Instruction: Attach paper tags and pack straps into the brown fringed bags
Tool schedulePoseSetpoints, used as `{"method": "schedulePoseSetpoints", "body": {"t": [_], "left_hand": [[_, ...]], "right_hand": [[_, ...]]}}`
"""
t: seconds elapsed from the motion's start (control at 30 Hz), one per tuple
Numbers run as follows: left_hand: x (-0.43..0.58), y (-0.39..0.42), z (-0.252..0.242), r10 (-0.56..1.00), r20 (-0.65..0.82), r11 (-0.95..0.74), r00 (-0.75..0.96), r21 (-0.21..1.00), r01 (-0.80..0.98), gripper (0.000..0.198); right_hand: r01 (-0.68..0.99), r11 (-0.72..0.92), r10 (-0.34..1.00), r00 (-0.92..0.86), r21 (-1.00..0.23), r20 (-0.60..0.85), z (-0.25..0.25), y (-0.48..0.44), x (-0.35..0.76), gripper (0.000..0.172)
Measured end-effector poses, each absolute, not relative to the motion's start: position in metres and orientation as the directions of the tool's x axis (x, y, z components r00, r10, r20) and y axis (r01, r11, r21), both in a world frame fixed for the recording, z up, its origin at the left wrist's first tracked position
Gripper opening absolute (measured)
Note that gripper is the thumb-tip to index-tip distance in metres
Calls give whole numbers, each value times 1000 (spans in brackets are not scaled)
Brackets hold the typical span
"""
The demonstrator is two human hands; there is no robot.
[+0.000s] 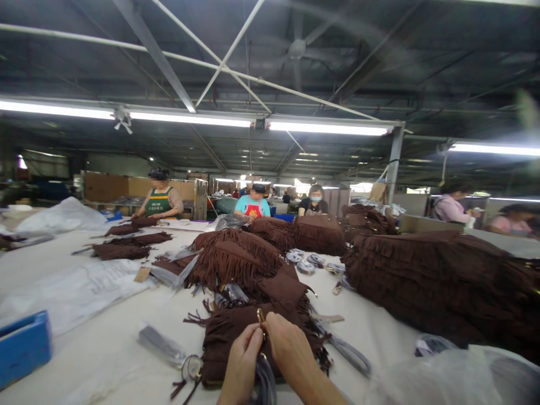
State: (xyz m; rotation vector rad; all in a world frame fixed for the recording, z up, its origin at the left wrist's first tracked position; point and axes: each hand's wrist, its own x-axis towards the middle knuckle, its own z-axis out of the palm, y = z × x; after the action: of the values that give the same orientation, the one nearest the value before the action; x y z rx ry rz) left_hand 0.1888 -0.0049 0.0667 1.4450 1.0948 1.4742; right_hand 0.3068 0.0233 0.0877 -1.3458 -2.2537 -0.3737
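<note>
A brown fringed bag lies on the white table right in front of me. My left hand and my right hand meet at its top edge. Both pinch a small gold metal ring on the bag. A grey strap hangs down between my wrists. A round ring with a tassel lies just left of the bag.
Heaps of brown fringed bags fill the table's middle and right. A blue bin sits at the left edge, plastic sheets beside it, a clear bag at lower right. Several people work at the table's far end.
</note>
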Motion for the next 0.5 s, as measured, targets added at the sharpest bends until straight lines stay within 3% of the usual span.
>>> {"method": "schedulePoseSetpoints", "body": {"t": [0.17,0.3,0.4,0.5], "left_hand": [[189,2,71,924,340,-309,-175,933,184,43],[185,1,79,839,503,-389,-206,821,418,34],[190,-9,100,798,595,-478,-94,720,502,31],[200,-21,129,777,624,-563,80,632,533,31]], "right_hand": [[850,513,715,-349,-115,605,90,18,314,22],[678,691,550,-270,-250,790,95,8,327,23],[565,786,483,-306,-251,820,97,2,335,16],[482,799,525,-270,-359,807,100,-2,340,17]]}}
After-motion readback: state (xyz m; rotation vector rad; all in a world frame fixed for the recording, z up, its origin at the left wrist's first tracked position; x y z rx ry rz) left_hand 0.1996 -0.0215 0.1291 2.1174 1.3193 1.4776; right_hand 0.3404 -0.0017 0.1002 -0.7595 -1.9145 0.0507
